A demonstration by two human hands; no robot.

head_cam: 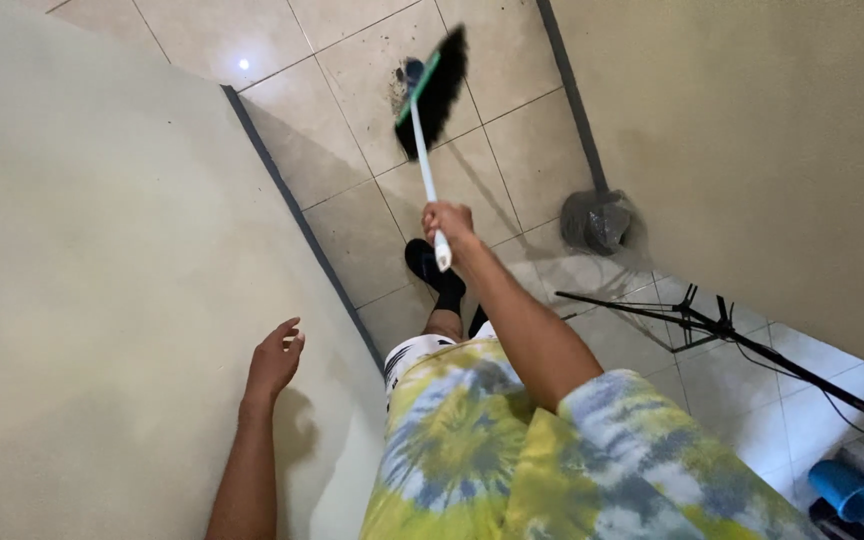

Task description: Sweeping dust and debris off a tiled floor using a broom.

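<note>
My right hand [449, 222] grips the white handle of a broom [422, 150] near its upper end. The broom's green head and black bristles [440, 85] rest on the tiled floor far ahead, beside a small pile of dirt and a blue bit [410, 72]. My left hand [274, 358] hangs free with fingers apart, close to the cream wall [82, 300] on the left and holding nothing. My foot in a black sock [432, 270] stands on the tiles below the broom handle.
A narrow tiled corridor [352, 200] runs between two cream walls with dark skirting. A grey plastic bag [595, 222] sits by the right wall. A black tripod stand [722, 330] lies across the floor at right, near a blue cup [845, 488].
</note>
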